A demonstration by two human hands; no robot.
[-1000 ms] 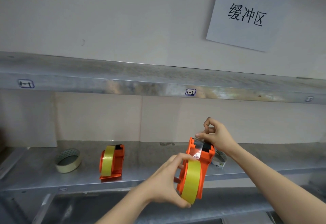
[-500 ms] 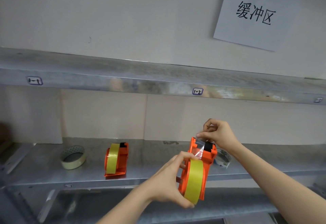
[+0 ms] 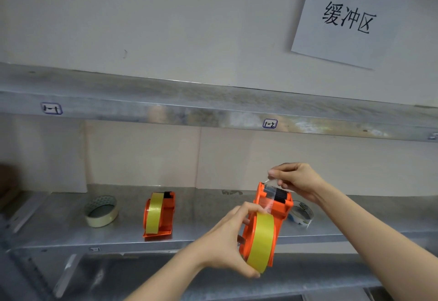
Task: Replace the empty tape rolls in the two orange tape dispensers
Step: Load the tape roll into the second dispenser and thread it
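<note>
Steel shelf behind; left hand grips orange dispenser, right hand pinches its tape end

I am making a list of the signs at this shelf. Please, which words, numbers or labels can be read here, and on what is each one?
"缓冲区": paper sheet on the wall.
"1-1": small label at the left of the upper shelf edge.
"1-2": small label further right on that edge.
Label on the lower shelf edge: too small to read.
Printing on the roll behind the held dispenser: too blurred to read.
</note>
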